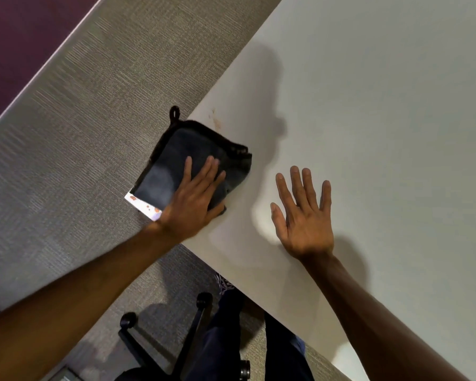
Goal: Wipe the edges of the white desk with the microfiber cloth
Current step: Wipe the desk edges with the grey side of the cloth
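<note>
The microfiber cloth [176, 160] is dark grey with a black edge and a little loop [174, 112]. It is lying folded on the left corner of the white desk [382, 105], beside small orange spots [149, 207]. The left hand [193, 202] is pressing flat on the cloth with straight fingers. The right hand [304, 215] is resting flat on the desk nearby, fingers spread apart.

The counter [368, 105] is smooth and white with a soft, low sheen, like laminate. The microfiber cloth [187, 149] is dark, soft, napped fabric with a stitched black hem. The grey panel [94, 105] looks like ribbed woven cloth; the floor carpet [160, 284] is rough-textured. The chair base [193, 334] is black plastic, slightly glossy
</note>
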